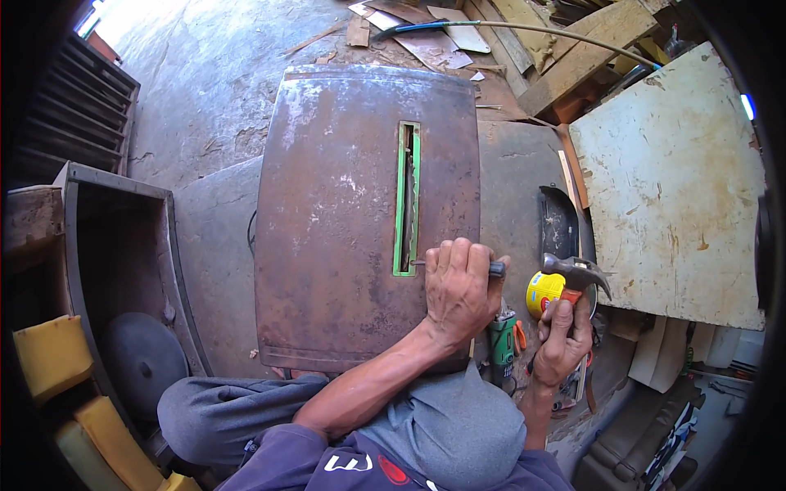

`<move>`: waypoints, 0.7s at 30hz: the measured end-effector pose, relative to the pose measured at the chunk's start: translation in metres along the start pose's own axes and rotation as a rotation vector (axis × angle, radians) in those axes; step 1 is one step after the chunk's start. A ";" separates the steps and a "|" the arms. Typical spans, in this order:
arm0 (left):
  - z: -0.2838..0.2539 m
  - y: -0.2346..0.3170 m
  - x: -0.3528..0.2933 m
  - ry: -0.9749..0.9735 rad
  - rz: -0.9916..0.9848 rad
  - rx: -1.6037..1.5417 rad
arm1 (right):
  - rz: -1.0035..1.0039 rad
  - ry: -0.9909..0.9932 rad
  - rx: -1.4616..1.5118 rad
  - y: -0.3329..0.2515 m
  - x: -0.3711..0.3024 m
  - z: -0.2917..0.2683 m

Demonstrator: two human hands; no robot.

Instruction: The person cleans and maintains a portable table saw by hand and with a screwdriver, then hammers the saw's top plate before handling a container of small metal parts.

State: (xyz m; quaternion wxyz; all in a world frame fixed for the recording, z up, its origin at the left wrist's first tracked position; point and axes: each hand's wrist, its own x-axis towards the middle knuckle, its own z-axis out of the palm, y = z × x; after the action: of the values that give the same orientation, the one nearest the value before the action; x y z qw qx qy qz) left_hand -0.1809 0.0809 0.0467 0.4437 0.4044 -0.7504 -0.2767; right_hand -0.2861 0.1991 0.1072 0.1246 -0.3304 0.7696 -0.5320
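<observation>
In front of me lies a large rust-brown metal panel (327, 221) with a long narrow slot. A bright green strip (416, 176) edges the slot, whose inner rim looks ragged. My left hand (460, 286) is closed around a dark-handled screwdriver-like tool (497, 268); its thin shaft points left at the slot's near end. Fingers hide most of the handle. Off the panel's right side, my right hand (560, 348) grips a claw hammer (565, 267) near its head, which is raised and apart from the tool.
Beside my right hand are a yellow round tin (542, 293), a green can (501, 348) and a black tray (558, 221). A worn pale board (671, 188) stands at the right. Wood scraps (434, 41) lie far off; an open cabinet (123, 237) and yellow foam blocks (53, 358) are left.
</observation>
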 end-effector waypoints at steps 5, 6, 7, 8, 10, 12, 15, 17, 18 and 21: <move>0.001 -0.004 0.004 -0.008 -0.031 0.010 | 0.057 0.005 0.002 -0.001 -0.005 0.000; 0.000 -0.003 0.005 -0.001 -0.033 0.006 | 0.057 0.003 0.001 -0.002 -0.005 0.001; 0.000 -0.002 0.005 0.005 -0.036 -0.001 | 0.075 0.012 0.043 -0.003 -0.004 0.000; 0.000 -0.002 0.006 0.006 -0.039 -0.003 | 0.092 0.022 0.086 -0.005 -0.004 0.000; -0.002 -0.002 0.009 -0.001 -0.091 -0.040 | 0.086 0.000 0.066 -0.008 -0.003 -0.002; -0.005 -0.003 0.015 0.000 -0.128 -0.074 | 0.079 -0.022 0.047 -0.014 -0.001 -0.005; -0.005 -0.005 0.019 0.007 -0.185 -0.124 | 0.039 -0.091 -0.023 -0.027 0.007 -0.005; -0.004 -0.004 0.019 0.015 -0.208 -0.143 | -0.006 0.072 0.194 -0.033 0.020 0.003; -0.004 -0.003 0.019 0.018 -0.213 -0.138 | 0.011 0.094 0.217 -0.031 0.023 0.009; -0.007 -0.008 0.023 0.040 -0.226 -0.119 | -0.234 -0.194 -0.311 -0.024 0.047 0.009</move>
State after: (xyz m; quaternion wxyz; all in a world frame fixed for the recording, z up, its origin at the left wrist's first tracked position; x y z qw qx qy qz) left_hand -0.1783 0.0569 0.0539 0.4476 0.4647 -0.6735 -0.3607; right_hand -0.3071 0.1574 0.1322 0.0828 -0.4824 0.7832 -0.3834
